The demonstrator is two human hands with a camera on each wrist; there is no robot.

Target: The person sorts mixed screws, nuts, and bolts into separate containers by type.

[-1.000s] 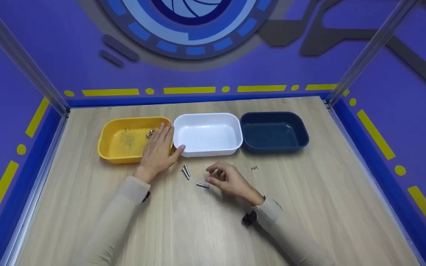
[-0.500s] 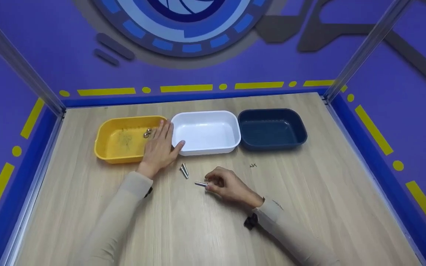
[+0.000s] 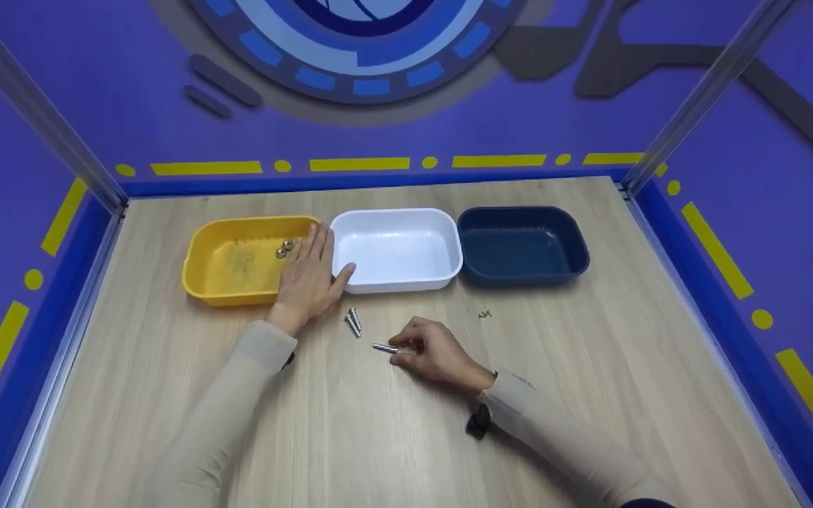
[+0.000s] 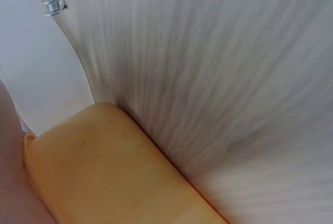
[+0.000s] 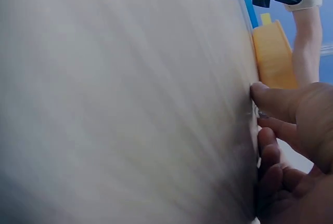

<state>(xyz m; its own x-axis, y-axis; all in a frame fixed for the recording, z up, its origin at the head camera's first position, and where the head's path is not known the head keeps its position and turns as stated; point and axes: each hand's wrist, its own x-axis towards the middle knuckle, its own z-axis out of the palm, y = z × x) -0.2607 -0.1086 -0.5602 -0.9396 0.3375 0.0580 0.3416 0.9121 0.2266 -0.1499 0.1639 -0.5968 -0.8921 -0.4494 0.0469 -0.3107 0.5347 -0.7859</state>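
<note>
My left hand point(image 3: 304, 282) lies with straight fingers over the right end of the yellow tray point(image 3: 209, 275), its thumb at the white tray's point(image 3: 399, 257) near left corner. Beside those fingers, two small shiny metal nuts point(image 3: 284, 249) sit in the yellow tray. My right hand point(image 3: 438, 353) is low over the table, thumb and index finger at the head end of a silver bolt point(image 3: 384, 348) whose shank points left. Its fingertips partly cover the bolt, though they appear to pinch it. Two more bolts point(image 3: 353, 322) lie close together before the white tray.
A dark blue tray point(image 3: 523, 275) adjoins the white one on the right. Small dark marks point(image 3: 484, 315) show on the wooden table point(image 3: 350, 437). Blue-purple walls point(image 3: 406, 134) enclose the table's back and sides.
My right thumb and fingers have closed in around the bolt's head end. My left hand stays on the yellow tray; the view shifts slightly.
</note>
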